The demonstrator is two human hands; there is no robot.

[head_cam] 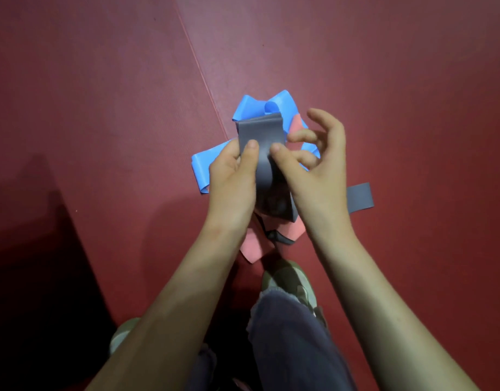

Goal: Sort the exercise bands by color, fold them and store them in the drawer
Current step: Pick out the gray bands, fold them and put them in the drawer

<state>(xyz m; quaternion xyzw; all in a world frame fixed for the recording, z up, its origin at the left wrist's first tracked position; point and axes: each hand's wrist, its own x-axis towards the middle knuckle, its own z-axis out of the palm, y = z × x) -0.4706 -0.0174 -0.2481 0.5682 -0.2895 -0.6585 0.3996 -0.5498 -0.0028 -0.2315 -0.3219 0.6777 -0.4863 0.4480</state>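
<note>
Head view, single camera, looking down. We logged the grey band (261,142) lifted off the floor and bent over on itself into a loop, held between both hands. The left hand (232,179) gripped its left edge, thumb flat on the face. The right hand (313,170) pinched its right edge with the thumb, while the other fingers curled loosely and spread behind it. Beneath and beyond the grey band lay the blue bands (254,104), tangled, one loop running out to its left. A pink band (254,244) lay under it on the near side. A second grey band (360,197) lay flat to its right, partly behind the right wrist. All of them rested on the red mat (102,108), and a shoe (288,280) stood nearer than the pink band. We saw no drawer. We judged the step to be folding the first grey piece, with sorting barely begun. The next move would call for pressing the fold flat, keeping the slack rubber from springing open, then fetching the matching grey piece.
</note>
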